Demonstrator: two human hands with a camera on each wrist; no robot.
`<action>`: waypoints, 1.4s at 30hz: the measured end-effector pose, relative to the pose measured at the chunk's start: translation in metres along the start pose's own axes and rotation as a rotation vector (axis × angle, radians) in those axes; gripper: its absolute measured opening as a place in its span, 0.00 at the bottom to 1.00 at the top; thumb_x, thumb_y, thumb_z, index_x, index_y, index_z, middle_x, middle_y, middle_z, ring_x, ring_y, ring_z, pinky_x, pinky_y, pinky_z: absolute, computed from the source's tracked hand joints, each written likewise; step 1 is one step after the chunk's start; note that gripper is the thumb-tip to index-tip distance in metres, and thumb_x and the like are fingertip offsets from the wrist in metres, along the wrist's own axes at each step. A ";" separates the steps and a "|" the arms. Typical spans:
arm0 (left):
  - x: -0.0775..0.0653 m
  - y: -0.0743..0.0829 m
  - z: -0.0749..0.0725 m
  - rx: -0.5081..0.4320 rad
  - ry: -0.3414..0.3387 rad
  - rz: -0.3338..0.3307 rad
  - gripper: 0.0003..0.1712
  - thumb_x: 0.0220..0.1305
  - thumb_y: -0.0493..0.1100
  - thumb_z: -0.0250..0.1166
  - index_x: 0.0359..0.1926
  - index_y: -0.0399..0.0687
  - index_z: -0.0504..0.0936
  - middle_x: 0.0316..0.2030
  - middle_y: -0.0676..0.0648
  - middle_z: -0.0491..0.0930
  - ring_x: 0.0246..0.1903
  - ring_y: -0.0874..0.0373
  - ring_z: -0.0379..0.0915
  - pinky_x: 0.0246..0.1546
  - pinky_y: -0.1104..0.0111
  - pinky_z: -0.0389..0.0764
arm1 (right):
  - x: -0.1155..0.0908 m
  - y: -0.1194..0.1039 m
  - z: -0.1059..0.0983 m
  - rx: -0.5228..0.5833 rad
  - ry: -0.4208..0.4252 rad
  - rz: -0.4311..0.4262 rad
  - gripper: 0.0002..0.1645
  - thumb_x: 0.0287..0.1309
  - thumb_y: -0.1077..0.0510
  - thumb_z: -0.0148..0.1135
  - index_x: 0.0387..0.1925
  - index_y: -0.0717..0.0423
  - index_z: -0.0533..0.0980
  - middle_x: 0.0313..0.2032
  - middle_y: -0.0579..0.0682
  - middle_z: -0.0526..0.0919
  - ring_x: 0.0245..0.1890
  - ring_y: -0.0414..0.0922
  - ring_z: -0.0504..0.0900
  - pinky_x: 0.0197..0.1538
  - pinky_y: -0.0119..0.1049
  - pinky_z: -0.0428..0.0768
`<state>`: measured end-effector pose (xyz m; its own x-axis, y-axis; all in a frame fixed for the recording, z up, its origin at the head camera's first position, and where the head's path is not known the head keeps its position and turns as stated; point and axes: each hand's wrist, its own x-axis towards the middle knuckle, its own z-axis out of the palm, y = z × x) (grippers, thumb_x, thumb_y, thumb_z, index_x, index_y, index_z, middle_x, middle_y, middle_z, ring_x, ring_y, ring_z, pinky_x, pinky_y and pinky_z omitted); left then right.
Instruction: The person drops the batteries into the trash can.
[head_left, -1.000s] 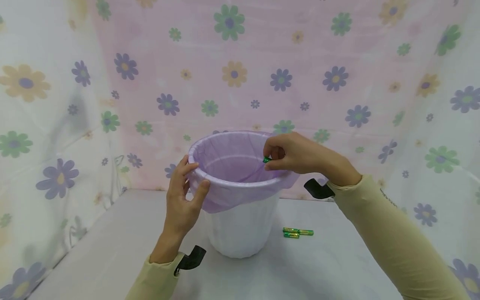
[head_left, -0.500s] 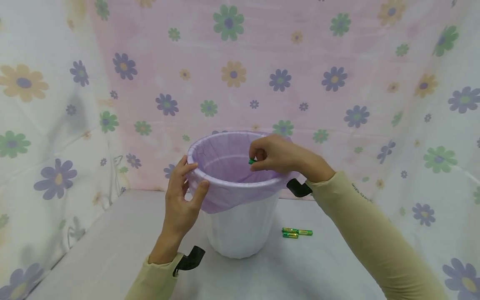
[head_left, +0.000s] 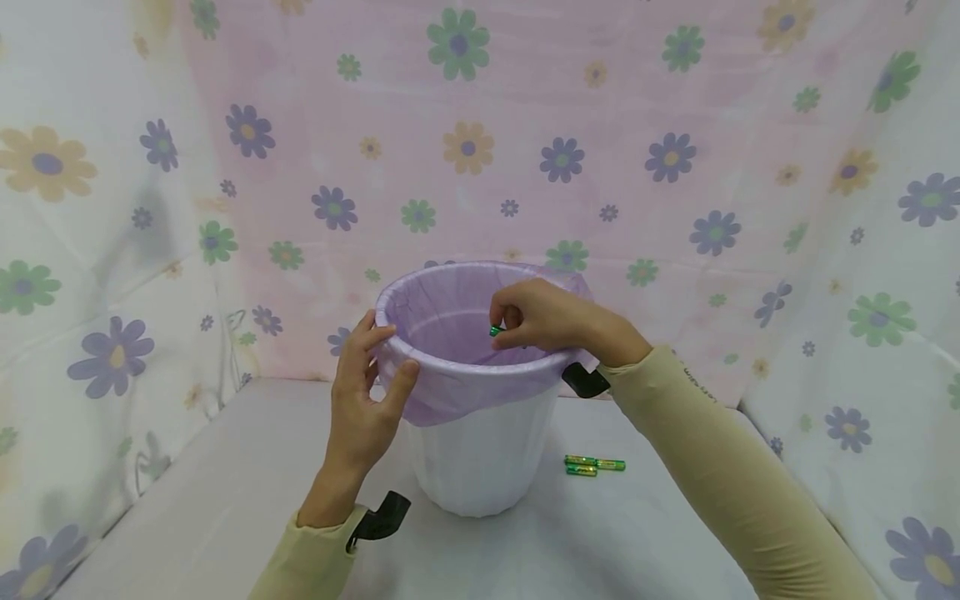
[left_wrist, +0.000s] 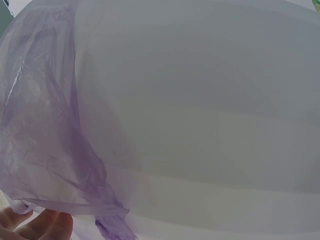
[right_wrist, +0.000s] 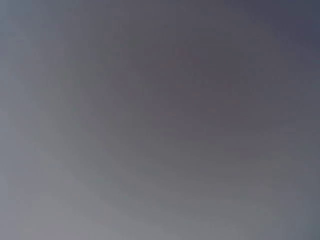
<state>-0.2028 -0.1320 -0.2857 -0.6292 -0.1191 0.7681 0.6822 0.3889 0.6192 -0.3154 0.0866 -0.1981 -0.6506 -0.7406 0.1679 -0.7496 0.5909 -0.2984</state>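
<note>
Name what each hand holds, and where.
The right hand pinches a green battery, one end showing, exact grip hidden; the left hand holds the bin by its lined rim.

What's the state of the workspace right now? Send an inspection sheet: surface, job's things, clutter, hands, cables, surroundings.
Surface: pale table, bin standing on it.
Job's things: white bin upright, purple liner folded over its rim; three green-and-gold batteries lying to the right.
Clutter: nothing seen.
Hands: left hand holds the lined rim; right hand pinches a small green item, likely a battery, at the bin's opening.
Cables: nothing seen.
Surroundings: floral curtain; right wrist view too blurred to read.
</note>
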 end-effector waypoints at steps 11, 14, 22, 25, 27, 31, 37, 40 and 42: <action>0.000 0.000 0.000 -0.005 -0.001 0.013 0.25 0.54 0.32 0.61 0.54 0.38 0.67 0.64 0.38 0.55 0.58 0.47 0.60 0.52 0.51 0.67 | 0.001 0.001 0.002 -0.017 0.023 0.024 0.15 0.47 0.52 0.67 0.36 0.51 0.73 0.25 0.45 0.75 0.27 0.41 0.72 0.33 0.34 0.72; 0.001 0.000 0.000 -0.007 -0.002 0.014 0.25 0.54 0.32 0.61 0.54 0.37 0.67 0.64 0.38 0.55 0.58 0.48 0.59 0.52 0.51 0.67 | 0.001 0.001 0.002 -0.016 0.024 0.020 0.14 0.47 0.53 0.67 0.35 0.51 0.74 0.25 0.45 0.75 0.27 0.41 0.72 0.33 0.34 0.72; 0.001 0.000 0.001 -0.004 -0.004 0.010 0.25 0.54 0.32 0.61 0.54 0.38 0.67 0.63 0.38 0.55 0.58 0.47 0.60 0.52 0.51 0.67 | 0.001 0.001 0.003 -0.016 0.018 0.027 0.13 0.47 0.52 0.67 0.34 0.51 0.74 0.23 0.45 0.74 0.25 0.40 0.71 0.32 0.34 0.72; 0.001 0.001 0.001 -0.002 -0.004 0.010 0.25 0.54 0.32 0.61 0.54 0.38 0.67 0.63 0.38 0.55 0.58 0.47 0.60 0.52 0.50 0.67 | 0.000 0.001 0.002 -0.012 0.033 0.013 0.13 0.47 0.52 0.67 0.34 0.51 0.74 0.23 0.45 0.74 0.25 0.40 0.71 0.32 0.34 0.71; 0.001 0.001 0.000 -0.001 -0.004 0.010 0.25 0.54 0.32 0.61 0.54 0.38 0.67 0.63 0.38 0.55 0.58 0.47 0.60 0.52 0.50 0.67 | -0.001 0.002 0.001 -0.012 0.049 0.006 0.13 0.48 0.52 0.67 0.33 0.51 0.74 0.23 0.44 0.74 0.25 0.40 0.71 0.32 0.33 0.72; 0.001 0.001 0.000 0.000 -0.003 0.013 0.25 0.54 0.32 0.61 0.54 0.37 0.67 0.63 0.38 0.55 0.58 0.47 0.59 0.52 0.50 0.67 | -0.007 0.003 -0.004 -0.020 0.092 0.003 0.13 0.48 0.49 0.65 0.34 0.49 0.74 0.23 0.43 0.74 0.25 0.40 0.71 0.32 0.34 0.72; 0.001 0.001 0.000 0.001 -0.001 0.014 0.25 0.54 0.32 0.61 0.54 0.37 0.67 0.64 0.38 0.55 0.59 0.47 0.59 0.52 0.50 0.67 | -0.023 0.002 -0.015 -0.015 0.142 0.004 0.12 0.50 0.47 0.64 0.32 0.47 0.74 0.22 0.44 0.73 0.24 0.40 0.71 0.31 0.34 0.72; 0.001 0.001 -0.001 0.001 -0.001 0.005 0.25 0.54 0.32 0.61 0.55 0.39 0.67 0.64 0.38 0.55 0.59 0.48 0.58 0.53 0.50 0.67 | -0.034 0.003 -0.020 -0.027 0.178 -0.017 0.10 0.51 0.46 0.63 0.31 0.45 0.74 0.22 0.43 0.73 0.24 0.40 0.71 0.30 0.34 0.72; 0.000 0.001 -0.001 0.001 0.002 0.001 0.25 0.55 0.32 0.61 0.55 0.40 0.67 0.64 0.39 0.54 0.59 0.48 0.58 0.53 0.51 0.67 | -0.043 0.003 -0.024 -0.036 0.208 -0.031 0.10 0.52 0.46 0.62 0.31 0.45 0.74 0.22 0.43 0.73 0.23 0.39 0.71 0.29 0.34 0.72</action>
<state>-0.2016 -0.1323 -0.2845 -0.6281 -0.1205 0.7687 0.6822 0.3899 0.6186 -0.2922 0.1277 -0.1839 -0.6354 -0.6791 0.3676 -0.7712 0.5826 -0.2566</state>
